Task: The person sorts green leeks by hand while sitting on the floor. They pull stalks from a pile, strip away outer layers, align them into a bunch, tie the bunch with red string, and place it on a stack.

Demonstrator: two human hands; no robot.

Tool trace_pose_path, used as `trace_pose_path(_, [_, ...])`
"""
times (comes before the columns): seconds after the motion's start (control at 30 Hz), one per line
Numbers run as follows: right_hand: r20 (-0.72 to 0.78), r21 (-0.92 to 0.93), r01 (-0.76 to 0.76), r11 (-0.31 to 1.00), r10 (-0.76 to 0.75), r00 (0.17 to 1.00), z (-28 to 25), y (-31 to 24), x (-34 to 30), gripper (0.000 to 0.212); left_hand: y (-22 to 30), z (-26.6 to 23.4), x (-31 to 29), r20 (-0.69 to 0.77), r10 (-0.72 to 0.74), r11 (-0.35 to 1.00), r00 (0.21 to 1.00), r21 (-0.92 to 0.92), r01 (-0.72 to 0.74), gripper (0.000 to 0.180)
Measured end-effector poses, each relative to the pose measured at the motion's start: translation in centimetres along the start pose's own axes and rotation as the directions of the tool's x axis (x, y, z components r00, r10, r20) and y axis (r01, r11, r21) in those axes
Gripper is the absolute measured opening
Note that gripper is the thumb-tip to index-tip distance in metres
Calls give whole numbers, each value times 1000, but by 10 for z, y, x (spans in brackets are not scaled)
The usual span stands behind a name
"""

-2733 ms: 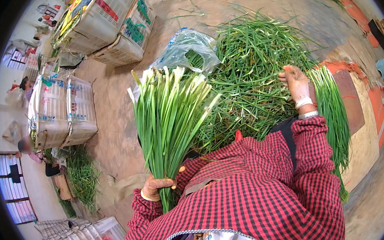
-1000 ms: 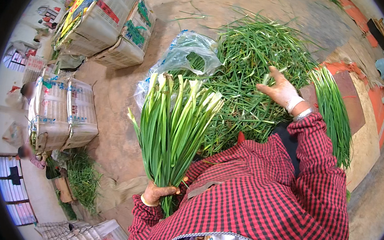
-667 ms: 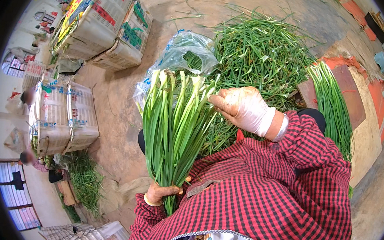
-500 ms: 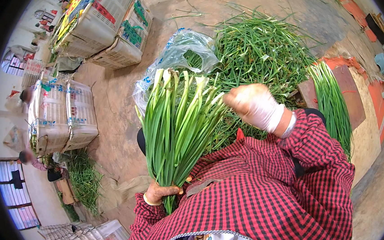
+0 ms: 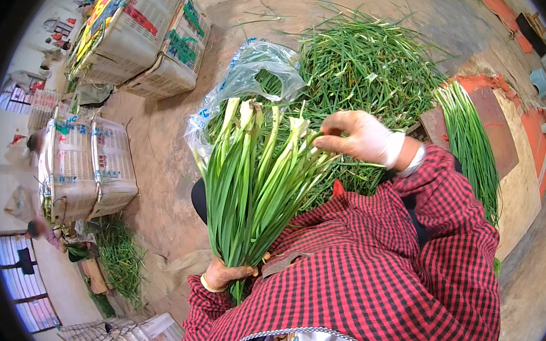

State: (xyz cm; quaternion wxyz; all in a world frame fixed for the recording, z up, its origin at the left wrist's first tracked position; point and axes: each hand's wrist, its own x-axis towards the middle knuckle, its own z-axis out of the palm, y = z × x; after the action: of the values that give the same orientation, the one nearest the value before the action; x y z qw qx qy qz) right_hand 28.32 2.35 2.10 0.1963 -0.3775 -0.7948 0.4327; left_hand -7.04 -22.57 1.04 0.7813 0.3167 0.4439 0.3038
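Brown floor (image 5: 161, 162) lies beyond the left hand (image 5: 226, 274), its fingers clasping a chive bundle (image 5: 241, 206) — best held steady — while farther ahead the right hand (image 5: 362, 139) pinches an outer stem (image 5: 309, 142).

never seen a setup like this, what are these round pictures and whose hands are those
There is no machine here: the hands belong to the person wearing the camera. It sits on their head, the left of a pair, and looks down through a fisheye lens, so straight edges bend. The left hand grips a bunch of green stalks, pale ends away from the body. The right hand is at the pale ends on the right; whether it pinches a stalk is unclear. Beyond lie a loose green heap and a clear plastic bag; to the right, a neat bundle lies across a brown board.
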Motion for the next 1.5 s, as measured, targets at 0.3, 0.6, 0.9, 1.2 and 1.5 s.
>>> trace_pose_path(0.3, [-580, 324, 22, 946, 180, 795, -65, 68, 3, 20, 5, 10, -4, -64, 17, 1000, 998, 26, -16, 53])
trace_pose_path(0.6, [18, 592, -224, 774, 265, 964, 36, -19, -11, 31, 2, 20, 10, -140, 10, 1000, 990, 23, -7, 53])
trace_pose_path(0.9, [-222, 167, 0, 986, 38, 974, 44, -3, -11, 11, 6, 21, 4, -142, 13, 1000, 990, 23, -10, 55])
trace_pose_path(1.2, [-603, -58, -394, 917, 282, 746, -44, 50, -8, 22, -3, 4, 0, -85, 52, 987, 995, 159, -38, 60])
trace_pose_path(1.5, [230, -243, 332, 911, -279, 932, 13, -16, 4, 26, 7, 11, -2, -154, -14, 976, 988, 213, 47, 45])
